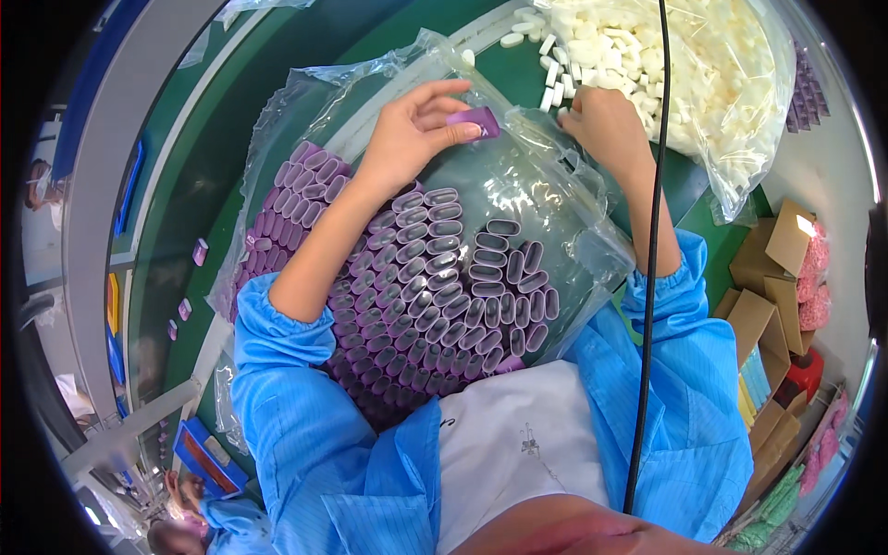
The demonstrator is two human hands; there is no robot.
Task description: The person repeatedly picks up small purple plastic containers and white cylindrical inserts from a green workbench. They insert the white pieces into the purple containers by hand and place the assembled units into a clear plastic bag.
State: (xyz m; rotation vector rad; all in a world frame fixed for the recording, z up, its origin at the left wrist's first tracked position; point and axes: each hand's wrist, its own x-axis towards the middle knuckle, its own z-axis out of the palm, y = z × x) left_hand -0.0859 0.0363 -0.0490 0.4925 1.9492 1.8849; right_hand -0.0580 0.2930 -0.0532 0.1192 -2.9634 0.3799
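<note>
A purple oval plastic sleeve (477, 122) is pinched between the thumb and fingers of my left hand (413, 129), above a clear plastic bag (527, 171). My right hand (606, 129) is at the near edge of a heap of white oval pieces (606, 51). Its fingers are curled, and their tips are partly hidden, so I cannot make out what they hold. On the bag below my left forearm, many hollow purple sleeves (444, 213) stand packed side by side in curved rows, openings facing up.
A black cable (655, 213) hangs in front of my right forearm. Beyond lies the green conveyor belt (370, 37), with loose purple sleeves (200, 252) at left. Open cardboard boxes (757, 324) stand at right. Another person in blue (236, 525) is at the lower left near a blue tray (211, 458).
</note>
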